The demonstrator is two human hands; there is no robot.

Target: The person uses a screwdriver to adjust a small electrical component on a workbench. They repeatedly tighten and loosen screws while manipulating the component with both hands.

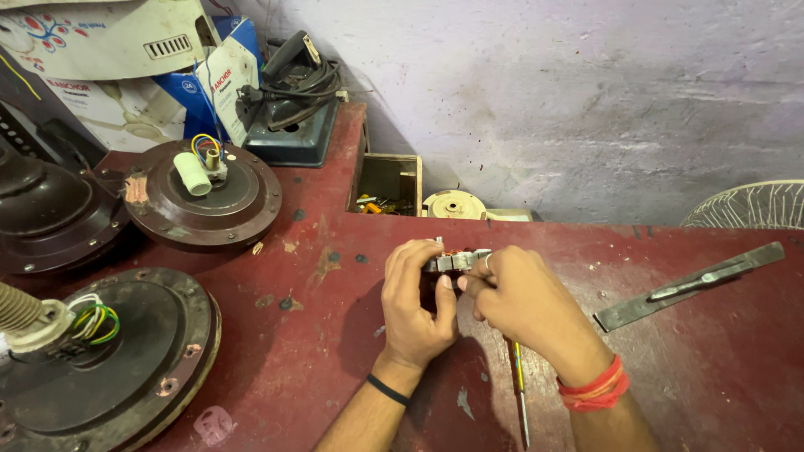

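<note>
Two hands gripping a small metal part above a red table (335,351).

Far left of the left hand (413,301) lie brown fan motor housings (205,197); a flat metal bar (691,286) rests right of the right hand (523,301). Both hands close their fingers on the small metal part (456,261) between them; a screwdriver (519,393) lies under the right wrist.

Grey plaster wall (569,92); worn red workbench (335,368).

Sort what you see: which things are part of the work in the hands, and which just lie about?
In hand:
small metal part
left hand
right hand
screwdriver

Lying about:
ceiling fan motors
clothes iron
flat metal bar
cardboard boxes
</note>
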